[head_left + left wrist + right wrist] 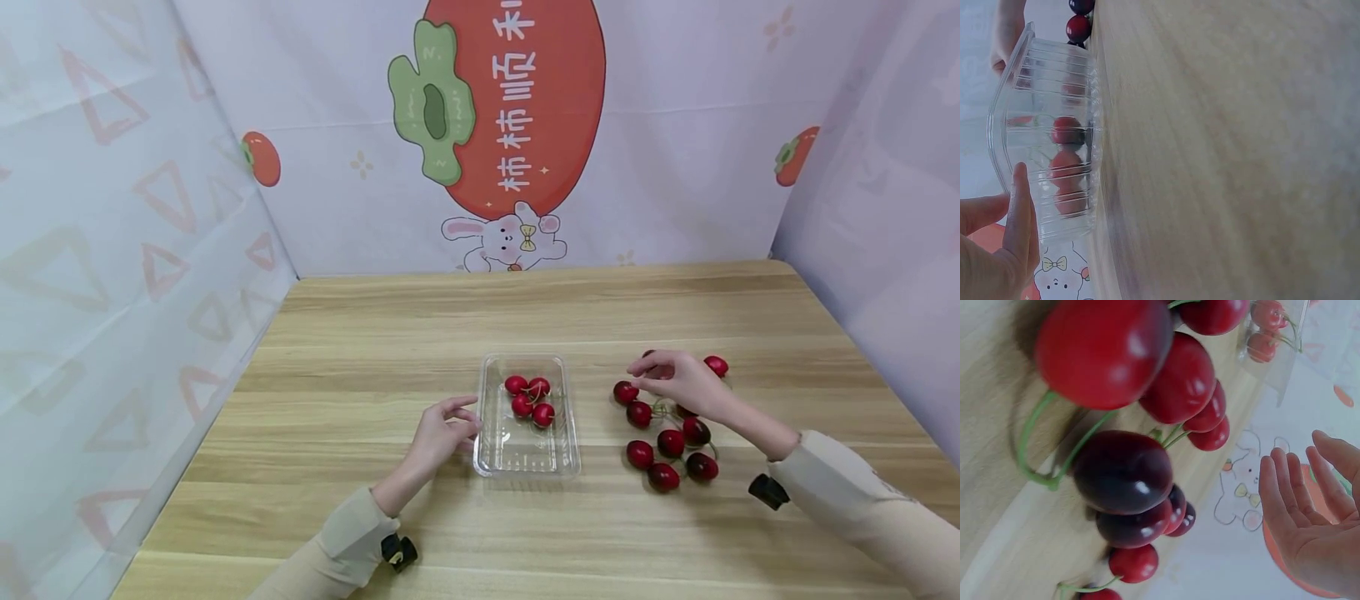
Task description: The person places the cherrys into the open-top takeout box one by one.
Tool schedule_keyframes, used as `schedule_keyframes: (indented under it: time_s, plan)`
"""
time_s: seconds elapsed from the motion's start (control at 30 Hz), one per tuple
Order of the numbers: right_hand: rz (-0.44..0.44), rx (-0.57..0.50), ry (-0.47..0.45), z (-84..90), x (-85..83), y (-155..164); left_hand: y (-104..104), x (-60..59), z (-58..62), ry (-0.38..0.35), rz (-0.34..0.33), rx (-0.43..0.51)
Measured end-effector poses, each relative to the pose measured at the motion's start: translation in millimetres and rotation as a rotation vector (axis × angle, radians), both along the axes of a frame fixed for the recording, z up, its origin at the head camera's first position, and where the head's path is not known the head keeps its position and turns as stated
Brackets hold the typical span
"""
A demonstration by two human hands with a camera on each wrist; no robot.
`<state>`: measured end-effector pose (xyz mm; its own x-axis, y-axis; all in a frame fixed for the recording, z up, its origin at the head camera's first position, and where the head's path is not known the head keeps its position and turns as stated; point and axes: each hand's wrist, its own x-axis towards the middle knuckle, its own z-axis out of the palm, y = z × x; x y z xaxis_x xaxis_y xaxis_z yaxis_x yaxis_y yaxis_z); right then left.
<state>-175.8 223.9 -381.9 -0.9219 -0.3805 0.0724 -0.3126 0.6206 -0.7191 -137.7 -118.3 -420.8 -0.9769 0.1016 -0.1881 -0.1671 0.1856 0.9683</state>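
Two beige sleeves are sitting nearest, low on the pale wooden table (360, 333). On the left, the left hand (441, 435) is resting by the clear plastic tray (564, 454). Its fingers are loosely stretched and are touching the tray's side, holding nothing. Four shiny red cherries (529, 396) are lying inside the tray at the far end. Further right, the right hand (678, 383) is hovering over the pile of loose red and dark cherries (667, 454) on the table. Its fingers look open and relaxed in the right wrist view (1285, 500), with nothing in them.

I think a cherry could roll away, because they are round and lying loose. The light tray could also slide if bumped.

Some cherries are hiding under the right hand, so I cannot count them all.
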Motion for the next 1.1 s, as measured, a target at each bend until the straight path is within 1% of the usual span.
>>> schedule_keyframes:
  time_s: [0.17, 0.4, 0.6, 0.87, 1.1]
  plan:
    - [-0.021, 0.022, 0.085, -4.8, 2.5, 10, 0, 0.8, 1.6, -0.007, 0.003, 0.004]
    - [-0.042, 0.005, 0.152, -14.7, 3.8, 28, 0, 0.6, 0.1, -0.006, 0.004, -0.006]
    - [-0.081, 0.037, 0.184, -17.0, 7.6, 43, 1, -0.9, -2.1, -0.008, 0.004, -0.011]
    - [-0.130, 0.086, 0.174, -21.2, 9.3, 60, 0, -1.4, -2.3, -0.006, 0.006, -0.009]
    - [-0.162, 0.146, 0.200, -26.8, 8.2, 73, 1, -0.9, -2.4, -0.011, 0.007, 0.003]
